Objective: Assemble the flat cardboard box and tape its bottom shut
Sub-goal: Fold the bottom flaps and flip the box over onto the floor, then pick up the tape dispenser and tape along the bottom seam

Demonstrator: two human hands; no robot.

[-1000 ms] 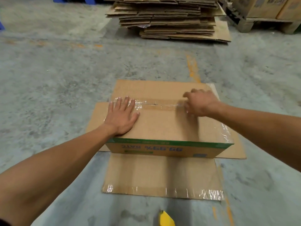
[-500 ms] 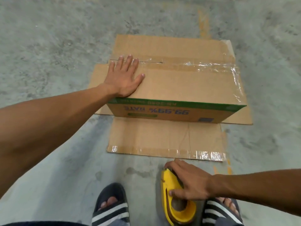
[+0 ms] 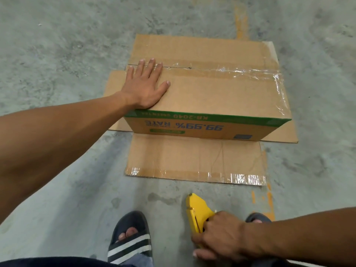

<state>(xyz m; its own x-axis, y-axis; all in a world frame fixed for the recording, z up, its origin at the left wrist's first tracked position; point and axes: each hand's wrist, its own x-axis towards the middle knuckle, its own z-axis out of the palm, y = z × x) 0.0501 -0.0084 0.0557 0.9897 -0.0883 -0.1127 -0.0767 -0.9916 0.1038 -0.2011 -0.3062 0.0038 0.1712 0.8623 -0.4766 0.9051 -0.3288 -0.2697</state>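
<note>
The brown cardboard box (image 3: 221, 93) stands upside down on the concrete floor, its green-banded printed side facing me. Clear tape (image 3: 250, 71) covers the right part of the centre seam and runs down the right edge; the seam's left part is bare. My left hand (image 3: 146, 85) lies flat, fingers spread, on the near-left of the box's upper face. My right hand (image 3: 221, 237) is closed around the yellow tape dispenser (image 3: 196, 211) low down near my feet, its nose pointing toward the box.
The box's other flaps lie flat on the floor around it, the near flap (image 3: 192, 160) with old tape along its edge. My feet in black striped sandals (image 3: 131, 241) stand just in front. A faded yellow floor line (image 3: 240, 18) runs past the box.
My right hand left the taped seam, came down to the dispenser by my feet and closed around it. My view tilted down. The left hand stayed pressed on the box.
</note>
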